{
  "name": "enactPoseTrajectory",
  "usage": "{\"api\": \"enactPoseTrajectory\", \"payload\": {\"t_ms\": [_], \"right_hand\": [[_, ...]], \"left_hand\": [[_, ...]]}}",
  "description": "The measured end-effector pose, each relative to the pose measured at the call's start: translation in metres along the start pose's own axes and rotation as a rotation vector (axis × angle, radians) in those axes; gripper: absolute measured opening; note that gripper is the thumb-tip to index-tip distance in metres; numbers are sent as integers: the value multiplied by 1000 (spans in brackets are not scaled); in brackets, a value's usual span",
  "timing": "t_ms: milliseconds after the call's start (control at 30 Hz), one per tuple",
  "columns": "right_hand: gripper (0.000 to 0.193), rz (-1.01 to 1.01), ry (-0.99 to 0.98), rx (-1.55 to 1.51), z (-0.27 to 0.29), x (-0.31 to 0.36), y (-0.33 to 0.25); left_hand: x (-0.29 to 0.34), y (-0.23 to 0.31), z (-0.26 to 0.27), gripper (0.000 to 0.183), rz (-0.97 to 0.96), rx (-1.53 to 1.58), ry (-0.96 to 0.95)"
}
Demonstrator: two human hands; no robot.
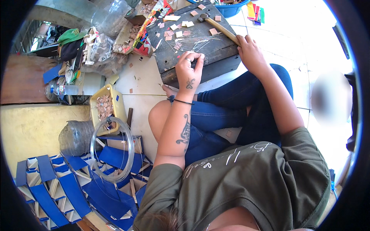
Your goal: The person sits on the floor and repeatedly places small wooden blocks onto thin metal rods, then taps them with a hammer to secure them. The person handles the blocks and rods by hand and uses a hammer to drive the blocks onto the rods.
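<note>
A low dark work block point(169, 57) stands in front of my crossed legs. My right hand point(250, 52) is wrapped round the end of the wooden handle of a hammer point(221, 30), whose metal head rests on the far part of the block. At the block's near edge, my left hand point(189, 69) has its thumb and fingers pinched together; what they hold, if anything, is too small to make out. Just beyond it lies a loose pile of thin straight wire pieces point(198, 43). Several small, flat wooden squares point(214, 31) are scattered over the block's top.
Left of the block are an open carton point(135, 38) and a plastic bag point(102, 57) of wood scraps. Nearer stand a yellow basket point(122, 104) of small pieces, a wire coil point(128, 154) and stacked blue-and-white pieces point(44, 169). A blue basin point(231, 9) sits beyond the block.
</note>
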State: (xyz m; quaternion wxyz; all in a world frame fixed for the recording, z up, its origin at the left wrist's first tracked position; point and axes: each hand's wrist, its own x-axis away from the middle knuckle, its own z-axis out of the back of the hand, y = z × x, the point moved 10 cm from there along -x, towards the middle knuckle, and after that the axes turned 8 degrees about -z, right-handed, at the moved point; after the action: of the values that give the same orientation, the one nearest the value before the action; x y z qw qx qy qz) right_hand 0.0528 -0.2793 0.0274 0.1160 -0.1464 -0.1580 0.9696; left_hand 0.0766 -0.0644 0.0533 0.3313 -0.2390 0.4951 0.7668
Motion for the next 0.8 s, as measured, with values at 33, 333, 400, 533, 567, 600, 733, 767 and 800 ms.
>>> {"api": "enactPoseTrajectory", "payload": {"t_ms": [33, 333, 400, 533, 567, 600, 733, 767, 800], "right_hand": [[38, 10, -8, -51, -1, -3, 0], [39, -133, -382, -771, 49, 51, -12], [42, -76, -441, -663, 71, 76, -22], [45, 144, -268, -505, 110, 98, -49], [48, 157, -240, -492, 115, 100, -50], [48, 164, -219, -482, 118, 102, -52], [48, 172, -226, -398, 116, 103, -54], [48, 140, -255, -353, 111, 103, -51], [48, 151, -248, -412, 114, 103, -53]], "left_hand": [[0, 1, 0, 8, -11, -5, 0], [-1, 2, -2, 9, -9, 27, -13], [-1, 1, -2, 9, -3, 32, -16], [-2, 4, -1, 9, -38, 21, -15], [0, -1, -3, 7, 18, 25, -35], [0, -1, -2, 7, 17, 18, -38], [-1, 1, -2, 7, -4, 39, -26], [-2, 3, -1, 8, -26, 42, -17], [-2, 5, 0, 9, -49, 44, -8]]}}
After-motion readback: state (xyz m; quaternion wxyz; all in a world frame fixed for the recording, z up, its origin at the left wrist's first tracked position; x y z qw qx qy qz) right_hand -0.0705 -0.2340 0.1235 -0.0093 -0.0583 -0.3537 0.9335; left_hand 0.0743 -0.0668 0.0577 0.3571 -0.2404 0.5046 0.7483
